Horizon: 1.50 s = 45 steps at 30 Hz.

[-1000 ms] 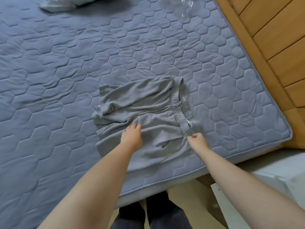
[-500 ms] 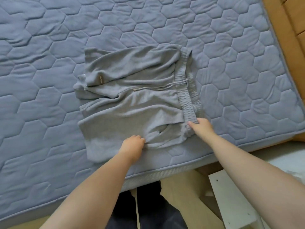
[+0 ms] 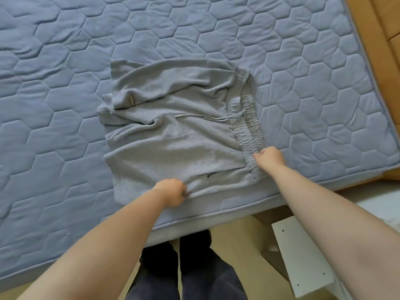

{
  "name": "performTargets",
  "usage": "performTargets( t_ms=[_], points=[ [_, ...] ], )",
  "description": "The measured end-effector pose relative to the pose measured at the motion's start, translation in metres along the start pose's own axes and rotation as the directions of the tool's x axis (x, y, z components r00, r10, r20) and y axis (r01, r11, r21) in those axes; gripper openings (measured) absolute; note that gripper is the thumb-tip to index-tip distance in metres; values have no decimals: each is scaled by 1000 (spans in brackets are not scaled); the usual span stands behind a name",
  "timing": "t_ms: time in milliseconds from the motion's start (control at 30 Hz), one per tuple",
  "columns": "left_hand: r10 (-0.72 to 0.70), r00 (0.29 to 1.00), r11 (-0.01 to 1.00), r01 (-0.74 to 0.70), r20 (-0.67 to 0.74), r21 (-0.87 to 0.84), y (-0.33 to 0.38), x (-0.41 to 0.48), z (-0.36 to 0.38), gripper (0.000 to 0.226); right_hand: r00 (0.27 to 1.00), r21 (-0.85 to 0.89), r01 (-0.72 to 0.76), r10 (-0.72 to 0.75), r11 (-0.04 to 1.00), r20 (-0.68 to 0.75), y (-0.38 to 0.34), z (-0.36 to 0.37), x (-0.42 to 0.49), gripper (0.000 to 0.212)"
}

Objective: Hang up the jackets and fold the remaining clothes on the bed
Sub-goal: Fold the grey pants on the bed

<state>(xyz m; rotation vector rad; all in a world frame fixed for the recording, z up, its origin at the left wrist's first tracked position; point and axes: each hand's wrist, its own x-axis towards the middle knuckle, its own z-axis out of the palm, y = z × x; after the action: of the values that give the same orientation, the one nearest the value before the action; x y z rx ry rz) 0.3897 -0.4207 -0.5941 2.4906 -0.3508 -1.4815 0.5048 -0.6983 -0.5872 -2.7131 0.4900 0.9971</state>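
A pair of grey drawstring shorts [image 3: 173, 135] lies spread near the front edge of the blue quilted bed [image 3: 65, 83], its elastic waistband to the right and legs to the left. My left hand [image 3: 171, 191] pinches the near side edge of the shorts with curled fingers. At the near end of the waistband, my right hand [image 3: 269, 158] grips the elastic. The upper leg is partly folded over, showing a small label.
A wooden bed frame [image 3: 376, 50] runs along the right side of the mattress. A white shelf unit [image 3: 303, 256] stands on the floor at the lower right. My legs in dark trousers [image 3: 186, 276] stand at the bed's front edge.
My left hand slid from the middle of the shorts back to their near edge and curled onto the fabric. The right hand kept hold of the waistband. The view tilted down and closer.
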Motion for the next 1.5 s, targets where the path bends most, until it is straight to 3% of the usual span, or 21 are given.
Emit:
performTargets(
  t_ms=[100, 133, 200, 233, 300, 400, 533, 633, 800, 933, 1167, 1333, 1433, 1500],
  points=[
    [-2, 1000, 992, 5, 23, -124, -8, -2, 9, 29, 976, -128, -197, 182, 972, -119, -1, 9, -5, 35],
    [-30, 999, 982, 25, -26, -188, -12, -3, 10, 30, 965, -177, -190, 151, 966, -213, -5, 13, -8, 35],
    [-127, 980, 949, 74, -156, -308, -20, -8, 10, 32, 936, -264, -21, -74, 964, -345, -16, 20, -15, 41],
    [-180, 957, 933, 92, -229, -349, -25, -11, 9, 33, 918, -296, 99, -202, 950, -341, -23, 24, -19, 49],
    [-268, 897, 909, 114, -352, -402, -36, -17, 6, 34, 884, -396, 320, -422, 861, -202, -42, 33, -24, 62],
    [-387, 792, 864, 132, -473, -486, -57, -26, -4, 33, 845, -581, 444, -535, 683, 17, -69, 45, -29, 60],
    [-552, 588, 775, 99, -591, -625, -90, -39, -28, 28, 871, -471, 359, -470, 806, -141, -105, 41, -24, 47],
    [-683, 453, 658, 42, -573, -752, -119, -43, -54, 29, 835, -407, 420, -521, 811, -178, -135, 33, -16, 49],
    [-768, 345, 568, -22, -539, -823, -162, -34, -95, 30, 785, -378, 514, -600, 770, -153, -183, 22, -3, 52],
    [-805, 377, 471, -61, -458, -880, -190, -15, -127, 32, 741, -313, 568, -638, 762, -208, -223, 14, 15, 54],
    [-649, 650, 477, -57, -395, -877, -215, 16, -157, 39, 635, -330, 664, -739, 670, -224, -287, 8, 36, 47],
    [-573, 730, 388, -158, -372, -908, -232, 19, -154, 43, 536, -376, 752, -834, 542, -130, -343, 13, 43, 49],
    [-536, 753, 398, -173, -382, -901, -240, 18, -150, 21, 552, -390, 753, -831, 530, -62, -379, 20, 47, 38],
    [-518, 777, 337, -199, -358, -920, -245, 17, -148, 9, 560, -443, 719, -824, 536, -89, -399, 18, 47, 22]
  ],
)
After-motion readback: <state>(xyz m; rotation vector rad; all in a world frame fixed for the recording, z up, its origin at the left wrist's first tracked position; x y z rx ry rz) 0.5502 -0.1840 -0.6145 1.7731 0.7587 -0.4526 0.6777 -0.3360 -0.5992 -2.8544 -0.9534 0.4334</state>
